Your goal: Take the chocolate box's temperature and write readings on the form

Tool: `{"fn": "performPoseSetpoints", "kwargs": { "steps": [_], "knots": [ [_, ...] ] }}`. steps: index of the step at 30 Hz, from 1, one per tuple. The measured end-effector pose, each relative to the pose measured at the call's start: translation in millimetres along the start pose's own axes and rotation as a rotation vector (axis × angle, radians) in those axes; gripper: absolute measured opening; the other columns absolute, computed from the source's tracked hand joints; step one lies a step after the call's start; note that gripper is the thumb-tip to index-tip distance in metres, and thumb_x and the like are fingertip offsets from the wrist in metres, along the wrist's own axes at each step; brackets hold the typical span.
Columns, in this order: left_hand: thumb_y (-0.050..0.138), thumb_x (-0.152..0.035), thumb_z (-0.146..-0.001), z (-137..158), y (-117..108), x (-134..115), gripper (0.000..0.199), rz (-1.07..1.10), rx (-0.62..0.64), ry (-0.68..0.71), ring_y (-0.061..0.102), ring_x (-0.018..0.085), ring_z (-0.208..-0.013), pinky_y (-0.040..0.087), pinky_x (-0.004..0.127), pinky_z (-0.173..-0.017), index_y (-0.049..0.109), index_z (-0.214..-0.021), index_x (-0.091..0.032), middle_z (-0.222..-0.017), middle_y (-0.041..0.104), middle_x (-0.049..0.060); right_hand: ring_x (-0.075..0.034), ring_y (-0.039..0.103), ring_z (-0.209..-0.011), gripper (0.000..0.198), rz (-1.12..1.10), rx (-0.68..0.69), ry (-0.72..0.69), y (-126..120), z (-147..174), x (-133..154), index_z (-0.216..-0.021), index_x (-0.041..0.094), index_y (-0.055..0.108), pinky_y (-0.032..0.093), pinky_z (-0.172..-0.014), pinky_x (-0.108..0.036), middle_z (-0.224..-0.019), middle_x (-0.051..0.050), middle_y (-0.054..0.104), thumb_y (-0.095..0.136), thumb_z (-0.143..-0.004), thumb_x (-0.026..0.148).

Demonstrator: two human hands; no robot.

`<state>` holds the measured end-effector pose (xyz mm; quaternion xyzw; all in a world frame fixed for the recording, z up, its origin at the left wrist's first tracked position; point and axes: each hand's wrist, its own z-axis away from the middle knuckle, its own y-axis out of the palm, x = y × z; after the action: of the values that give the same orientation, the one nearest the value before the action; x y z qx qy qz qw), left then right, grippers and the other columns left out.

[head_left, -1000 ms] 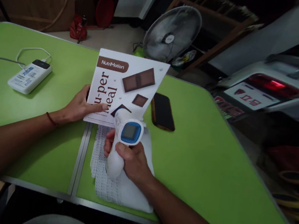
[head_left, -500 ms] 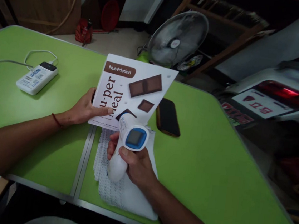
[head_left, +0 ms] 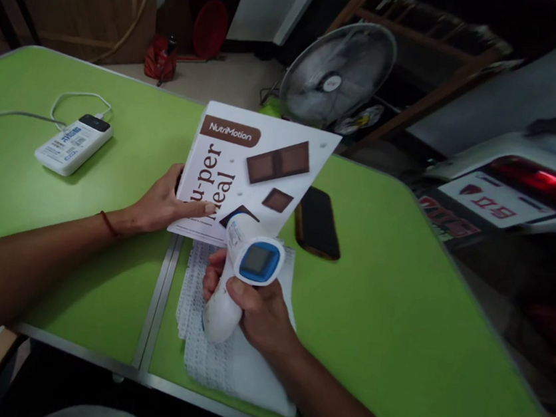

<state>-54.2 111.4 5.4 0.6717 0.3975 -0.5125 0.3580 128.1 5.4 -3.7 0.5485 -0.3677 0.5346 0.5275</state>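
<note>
My left hand [head_left: 165,202] grips the lower left side of a white box [head_left: 216,175] printed "NutriMotion" with chocolate pieces, thumb across its front. The box is held tilted above the table. In my right hand [head_left: 266,314] is a white and blue infrared thermometer [head_left: 223,309], its blue-framed display facing me and its nose up against or just in front of the box's lower edge; I cannot tell if they touch. Printed papers [head_left: 234,371] lie on the table beneath my right hand. Just right of the box rests a dark phone [head_left: 320,223].
The green folding table [head_left: 369,326] has a metal seam down its middle. A white power bank [head_left: 74,145] with a cable lies on the left. Beyond the far edge stand a fan [head_left: 338,75] and a red bag [head_left: 160,59]. A vehicle's red tail light [head_left: 547,180] is at right.
The whole view has shifted slightly, so most things appear a little further right. Both hands keep hold of the box and the thermometer, in nearly the same pose.
</note>
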Motion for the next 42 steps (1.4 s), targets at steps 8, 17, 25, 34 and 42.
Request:
{"fn": "performPoseSetpoints", "kwargs": {
  "steps": [8, 17, 25, 34, 42],
  "knots": [
    [0.088, -0.042, -0.065, 0, -1, 2, 0.057, -0.014, 0.001, -0.016, 0.069, 0.023, -0.092, 0.06, 0.036, -0.08, 0.058, -0.107, -0.016, -0.108, 0.072, 0.011, -0.015, 0.057, -0.054, 0.04, 0.0, -0.02, 0.008, 2, 0, 2, -0.083, 0.022, 0.069, 0.048, -0.051, -0.031, -0.062, 0.001, 0.063, 0.081, -0.065, 0.056],
    [0.087, -0.043, -0.065, -1, -1, 0, 0.056, -0.019, 0.014, -0.007, 0.069, 0.024, -0.094, 0.059, 0.039, -0.082, 0.06, -0.105, -0.016, -0.106, 0.072, 0.009, -0.015, 0.057, -0.052, 0.039, 0.054, -0.045, 0.023, 1, 3, 5, -0.08, 0.021, 0.067, 0.048, -0.049, -0.031, -0.061, 0.0, 0.064, 0.079, -0.066, 0.056],
    [0.09, -0.04, -0.06, 2, -3, 4, 0.068, -0.015, -0.053, -0.103, 0.068, 0.026, -0.098, 0.059, 0.039, -0.081, 0.052, -0.112, -0.016, -0.111, 0.07, 0.011, -0.016, 0.057, -0.054, 0.035, 0.041, -0.025, 0.0, 1, 2, 5, -0.086, 0.022, 0.07, 0.05, -0.051, -0.033, -0.063, -0.001, 0.064, 0.078, -0.067, 0.051],
    [0.091, -0.038, -0.062, -1, -12, -5, 0.073, -0.022, -0.133, 0.04, 0.064, 0.03, -0.116, 0.058, 0.039, -0.091, 0.05, -0.12, -0.019, -0.121, 0.066, 0.011, -0.021, 0.06, -0.067, 0.024, 0.39, -0.253, -0.105, -31, -3, 22, -0.077, 0.024, 0.069, 0.052, -0.064, -0.039, -0.072, -0.002, 0.067, 0.079, -0.065, 0.042],
    [0.093, -0.039, -0.061, -11, -31, 8, 0.082, -0.125, -0.251, 0.195, 0.056, 0.031, -0.127, 0.054, 0.039, -0.098, 0.045, -0.126, -0.023, -0.132, 0.058, 0.01, -0.024, 0.063, -0.066, 0.034, 0.668, -0.386, 0.003, -68, -33, 31, -0.079, 0.021, 0.074, 0.048, -0.059, -0.038, -0.073, -0.007, 0.072, 0.077, -0.063, 0.05]
  ]
}}
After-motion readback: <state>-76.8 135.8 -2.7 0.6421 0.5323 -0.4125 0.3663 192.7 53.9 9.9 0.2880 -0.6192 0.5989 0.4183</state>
